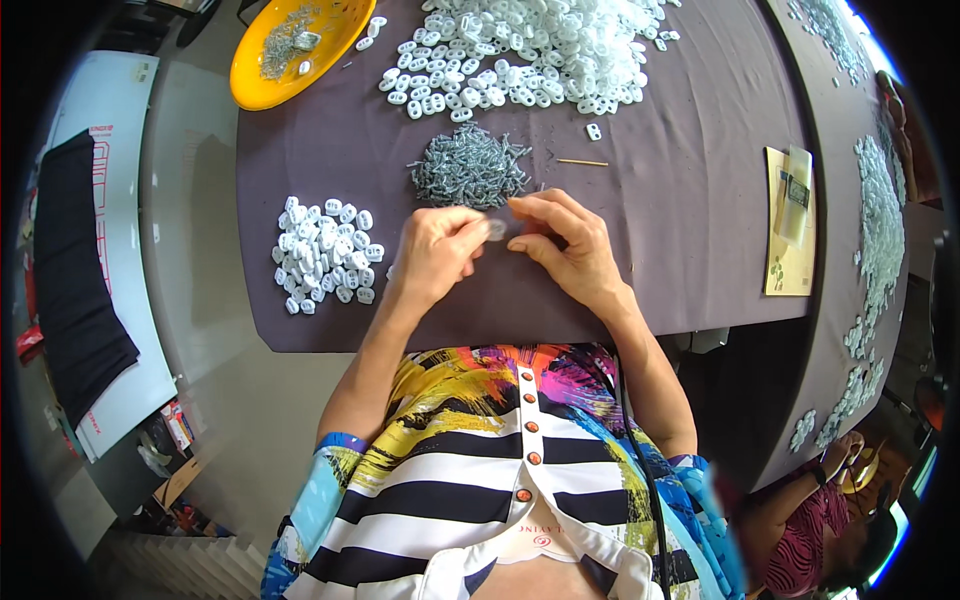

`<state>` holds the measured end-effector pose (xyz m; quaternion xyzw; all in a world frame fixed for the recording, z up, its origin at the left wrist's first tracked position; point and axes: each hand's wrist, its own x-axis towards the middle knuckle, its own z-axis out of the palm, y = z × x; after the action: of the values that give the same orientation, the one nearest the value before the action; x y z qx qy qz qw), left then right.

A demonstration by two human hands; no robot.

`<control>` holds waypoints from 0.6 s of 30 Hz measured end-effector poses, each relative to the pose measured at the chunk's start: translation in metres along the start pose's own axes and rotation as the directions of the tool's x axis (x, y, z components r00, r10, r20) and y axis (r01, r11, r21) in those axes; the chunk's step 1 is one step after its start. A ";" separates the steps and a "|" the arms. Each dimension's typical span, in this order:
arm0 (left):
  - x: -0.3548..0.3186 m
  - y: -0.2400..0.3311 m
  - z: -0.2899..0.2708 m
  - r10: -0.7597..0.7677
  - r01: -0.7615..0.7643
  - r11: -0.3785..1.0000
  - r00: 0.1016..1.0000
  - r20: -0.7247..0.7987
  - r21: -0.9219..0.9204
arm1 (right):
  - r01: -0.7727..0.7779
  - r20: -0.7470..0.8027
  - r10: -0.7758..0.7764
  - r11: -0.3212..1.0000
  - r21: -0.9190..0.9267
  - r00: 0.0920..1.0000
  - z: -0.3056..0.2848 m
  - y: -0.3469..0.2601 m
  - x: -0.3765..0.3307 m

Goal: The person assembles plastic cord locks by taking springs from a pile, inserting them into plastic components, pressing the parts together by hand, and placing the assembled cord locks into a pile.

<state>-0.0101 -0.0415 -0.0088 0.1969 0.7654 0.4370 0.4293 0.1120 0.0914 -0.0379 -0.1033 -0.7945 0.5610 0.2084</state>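
Over the near half of the table, my left hand (pixel 435 250) pinches a small whitish plastic piece (pixel 496 229) between thumb and forefinger; the piece is blurred. Just right of it, my right hand (pixel 575 250) has its thumb and forefinger apart, with nothing visible between them. Beyond both hands lies a heap of small grey metal screws (pixel 468 168). A pile of white oval plastic pieces (pixel 325 255) sits to the left of my left hand. Farther back spreads a much larger heap of white plastic pieces with two holes (pixel 540 55).
An orange bowl (pixel 250 75) with small metal parts stands at the far left. A thin brownish stick (pixel 582 162) and one loose white piece (pixel 594 131) lie right of the screws. Near the right edge is a tan packet (pixel 790 270). Another person (pixel 800 520) sits at the lower right.
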 end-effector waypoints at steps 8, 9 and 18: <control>-0.018 -0.036 -0.047 0.090 -0.019 0.920 0.983 -0.162 0.392 | -0.010 -0.096 -0.028 0.929 -0.370 0.995 -0.020 0.010 0.025; -0.019 -0.034 -0.050 0.090 -0.020 0.921 0.983 -0.163 0.389 | -0.009 -0.094 -0.028 0.928 -0.372 0.995 -0.017 0.010 0.026; -0.026 -0.023 -0.062 0.095 0.024 0.829 0.978 -0.184 0.559 | -0.047 -0.058 0.016 0.802 -0.596 0.998 -0.005 0.009 0.032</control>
<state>-0.0451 -0.1022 0.0002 0.2821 0.8956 0.2205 0.2642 0.0846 0.1114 -0.0384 -0.1905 -0.9233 0.2835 0.1758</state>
